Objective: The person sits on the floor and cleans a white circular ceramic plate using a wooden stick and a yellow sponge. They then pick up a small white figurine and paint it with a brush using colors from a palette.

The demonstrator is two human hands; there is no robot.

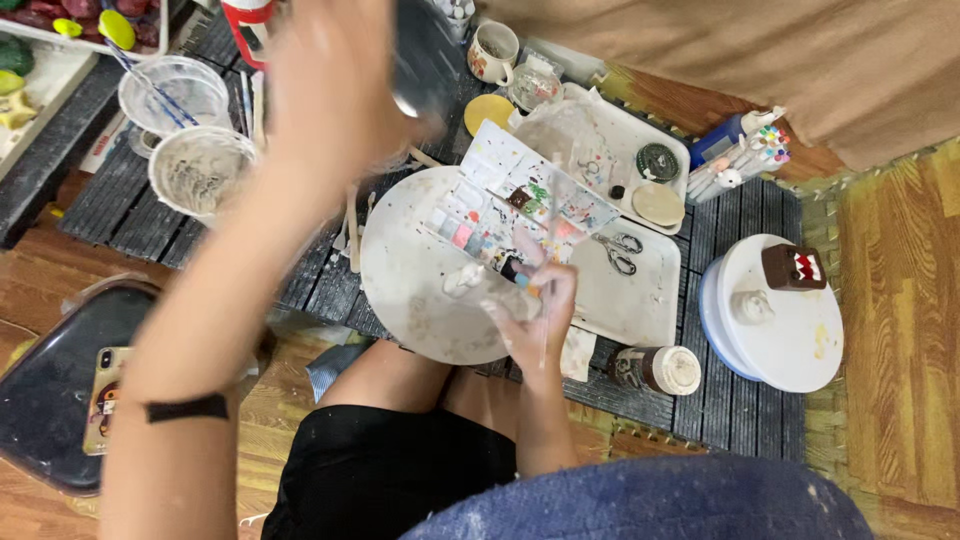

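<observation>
White clay figurine [468, 280] sits pinched in the right hand [530, 310] along with a thin brush [548, 270], over the round work board [420, 270]. Left hand [335, 90] is raised near the lens – blurred, its grip unreadable – beside a paint palette [520, 195].

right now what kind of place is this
Probably a home craft corner for painting small clay figures: a paint palette on a round white board, cups of murky brush water, and a small brown figure on a turntable.
</observation>
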